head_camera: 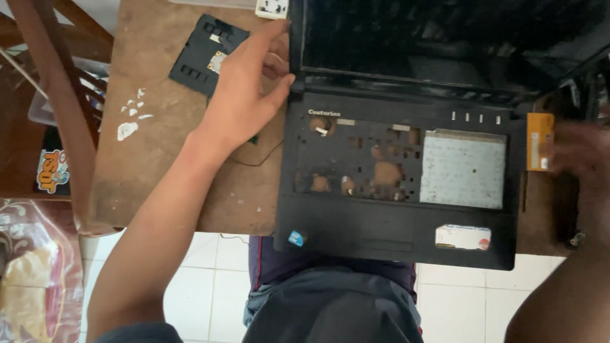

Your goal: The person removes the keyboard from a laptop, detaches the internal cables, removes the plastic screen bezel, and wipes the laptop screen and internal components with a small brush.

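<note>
An opened black laptop (394,222) lies on a worn brown table (152,159), its keyboard removed so the inner frame and a silver plate (462,168) show. My left hand (244,95) grips the left edge of the laptop at the hinge, thumb on the base and fingers by the screen (445,38). My right hand (581,152), blurred at the right edge, holds or touches a small orange card (539,141) beside the laptop's right side; the grip is unclear.
A black plastic cover panel (200,54) lies on the table behind my left hand. A white patterned piece (272,7) sits at the table's far edge. A wooden chair (57,95) stands left. White tiled floor (203,279) shows below.
</note>
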